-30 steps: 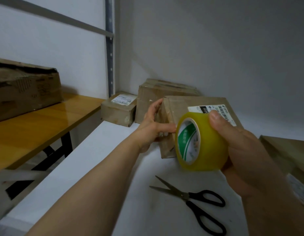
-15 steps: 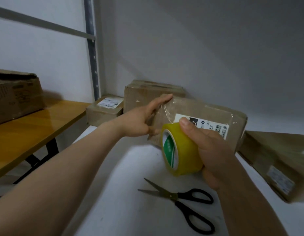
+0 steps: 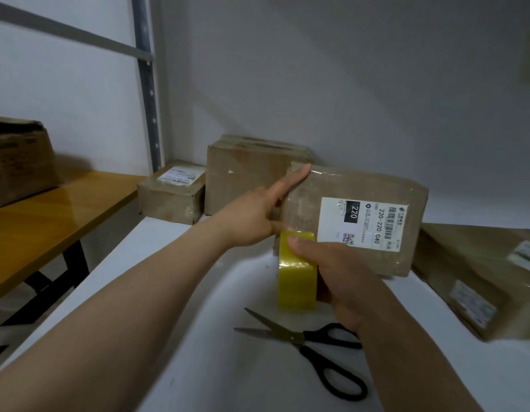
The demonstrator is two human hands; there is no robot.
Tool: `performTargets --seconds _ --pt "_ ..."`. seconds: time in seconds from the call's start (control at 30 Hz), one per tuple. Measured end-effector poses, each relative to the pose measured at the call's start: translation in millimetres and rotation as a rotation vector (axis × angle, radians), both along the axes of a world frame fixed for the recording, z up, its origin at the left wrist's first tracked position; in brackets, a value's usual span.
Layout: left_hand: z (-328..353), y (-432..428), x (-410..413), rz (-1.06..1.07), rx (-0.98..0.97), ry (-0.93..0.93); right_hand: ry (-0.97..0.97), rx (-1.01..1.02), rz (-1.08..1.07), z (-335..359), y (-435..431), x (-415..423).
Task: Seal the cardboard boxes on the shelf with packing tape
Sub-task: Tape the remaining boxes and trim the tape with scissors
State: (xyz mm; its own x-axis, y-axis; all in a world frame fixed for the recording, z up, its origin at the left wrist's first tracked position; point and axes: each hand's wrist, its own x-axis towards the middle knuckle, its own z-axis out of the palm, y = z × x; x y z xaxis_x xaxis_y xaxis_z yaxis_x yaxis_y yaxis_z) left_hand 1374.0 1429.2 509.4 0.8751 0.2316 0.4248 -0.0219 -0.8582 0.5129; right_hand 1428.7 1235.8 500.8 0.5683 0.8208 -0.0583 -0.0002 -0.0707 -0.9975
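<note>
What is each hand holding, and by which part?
The right hand grips the yellow tape roll around its outer band, thumb on top. The left hand holds nothing; its straight fingers press the left end of the labelled box.

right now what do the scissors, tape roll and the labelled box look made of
The scissors have dull metallic blades, likely steel, and black handle loops, probably plastic. The tape roll is translucent yellow film with a sheen, so it looks like plastic packing tape. The labelled box is matte brown cardboard, creased at the edges, with shiny clear tape over its left end and a white paper label.
</note>
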Motion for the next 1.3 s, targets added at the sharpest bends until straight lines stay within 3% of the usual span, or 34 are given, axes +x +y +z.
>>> performTargets --seconds 0.47,0.6,0.77,0.87,1.0,1.3 --pt "4.6 12.0 20.5 -0.093 -0.052 -0.056 0.143 0.033 -0.025 3.9 -3.0 15.9" --pt "15.8 16.6 28.1 -0.049 -0.035 0.066 0.156 0.033 -0.010 4.2 -3.2 19.5" --pt "11.8 23.1 24.5 -0.289 -0.450 0.172 0.133 0.025 -0.016 1.1 -1.0 21.5" --pt "8.3 17.5 24.4 -0.305 -0.572 0.113 0.143 0.024 -0.015 0.8 -0.2 21.5" --pt "-6.1 7.7 36.0 -0.214 -0.559 -0.068 0.163 0.043 -0.004 1.0 -0.9 20.9" --pt "-23.6 6.5 45.1 -0.221 -0.624 -0.148 0.159 0.027 -0.006 -1.8 -0.5 24.9"
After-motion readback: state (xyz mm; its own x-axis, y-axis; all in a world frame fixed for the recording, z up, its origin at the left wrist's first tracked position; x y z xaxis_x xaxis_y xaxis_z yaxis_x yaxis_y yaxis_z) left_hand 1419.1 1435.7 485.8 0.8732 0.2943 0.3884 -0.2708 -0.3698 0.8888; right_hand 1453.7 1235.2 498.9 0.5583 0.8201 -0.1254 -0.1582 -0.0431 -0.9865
